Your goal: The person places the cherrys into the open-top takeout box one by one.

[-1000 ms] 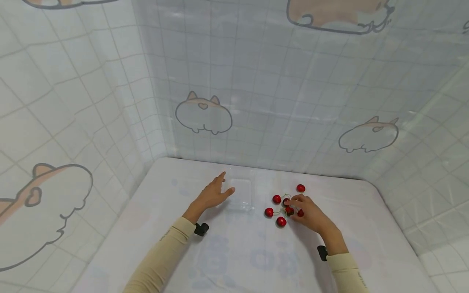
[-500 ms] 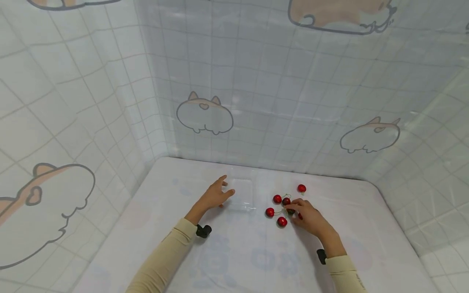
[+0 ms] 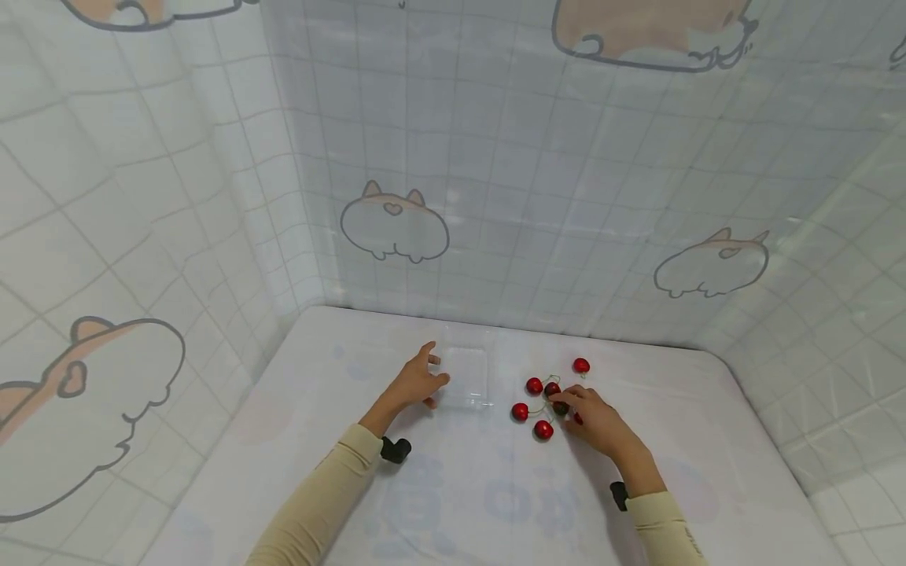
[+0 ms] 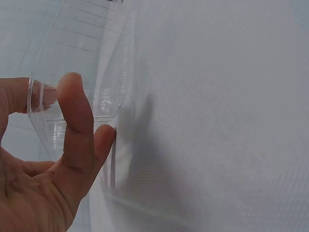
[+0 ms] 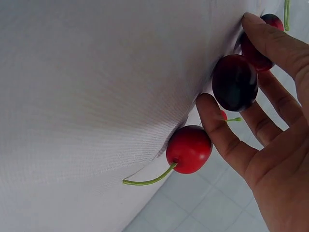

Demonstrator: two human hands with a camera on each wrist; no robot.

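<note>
1. Clear plastic tray (image 3: 469,376) lies on the white desk (image 3: 453,503), left of a loose cluster of red cherries (image 3: 543,429), near the back wall.
2. Left hand (image 3: 414,383) rests at the tray's left edge; the wrist view shows its thumb and a fingertip pinching the transparent rim (image 4: 41,94).
3. Right hand (image 3: 593,417) covers the right side of the cluster, fingers curled around a dark cherry (image 5: 234,82), with a bright red one (image 5: 189,149) touching its thumb.
4. The step in hand seems to be picking up a cherry while the tray is steadied.
5. Next, the right hand likely needs a firm pinch, a lift, then travel left over the tray.
</note>
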